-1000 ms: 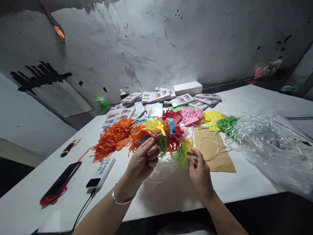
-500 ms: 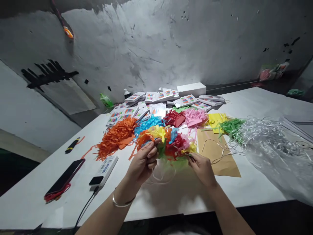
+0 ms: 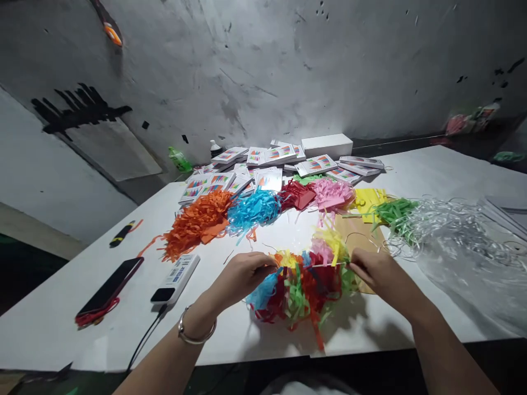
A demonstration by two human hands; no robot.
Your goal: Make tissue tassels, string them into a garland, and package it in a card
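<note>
Stretched between my two hands is a tassel garland of multicoloured paper strips, hanging from a pale string. My left hand pinches its left end, and my right hand pinches the string at the right end. Fingertips on both sides are partly hidden. Beyond the garland lie piles of cut paper fringe: orange, blue, red, pink, yellow and green. A brown paper sheet lies partly behind my right hand.
Several printed flat packs and a white box are heaped at the back by the wall. Clear plastic string spreads over the right side. On the left are a phone, a white device with a cable, and a black-yellow cutter.
My hands have moved apart, pulling the bunched garland out straight. It now hangs lower and nearer to me, its tassels dangling below the string.
</note>
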